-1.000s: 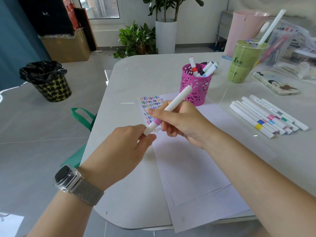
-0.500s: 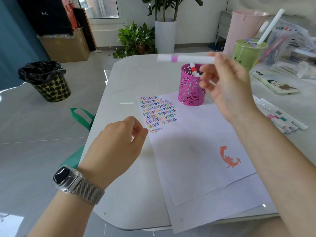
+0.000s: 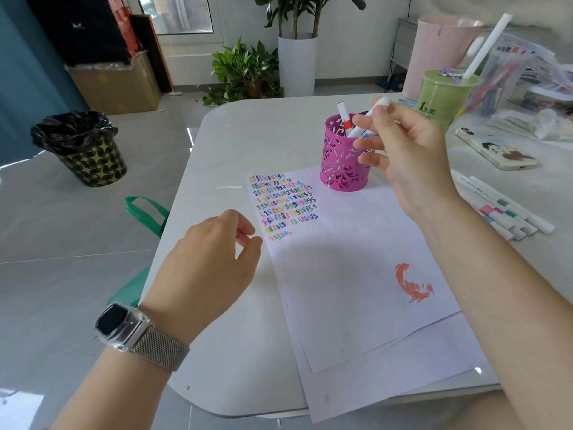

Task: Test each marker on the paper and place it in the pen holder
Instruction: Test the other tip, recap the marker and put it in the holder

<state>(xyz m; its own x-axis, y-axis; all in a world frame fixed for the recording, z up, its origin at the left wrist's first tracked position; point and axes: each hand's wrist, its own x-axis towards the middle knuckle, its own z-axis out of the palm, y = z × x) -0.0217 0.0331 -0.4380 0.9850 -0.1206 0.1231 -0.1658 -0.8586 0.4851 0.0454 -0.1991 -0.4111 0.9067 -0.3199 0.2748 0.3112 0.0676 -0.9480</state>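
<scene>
Pen holder [image 3: 342,162]: round pink metal cup with cut-out pattern, standing on the top edge of the paper; some markers stand inside it.
Marker [image 3: 370,114]: white smooth stick, tilted, its lower end inside the holder, upper end blurred.
Right hand [image 3: 403,156]: fingers closed around the marker, at 3 o'clock from the holder.
Left hand [image 3: 214,262]: holds nothing, fingers loosely curled, above the table at 9 o'clock from the paper.
Paper [image 3: 356,274]: white flat sheets, rows of small coloured squiggles at 11 o'clock, an orange scribble at 4 o'clock.
Loose markers [image 3: 508,212]: white, lying side by side at 3 o'clock.
Table [image 3: 248,141]: pale, glossy, rounded corners.
Room: grey shiny floor tiles, patterned bin [image 3: 83,150] with black bag at 10 o'clock, green plants [image 3: 245,69] at 12 o'clock.
</scene>
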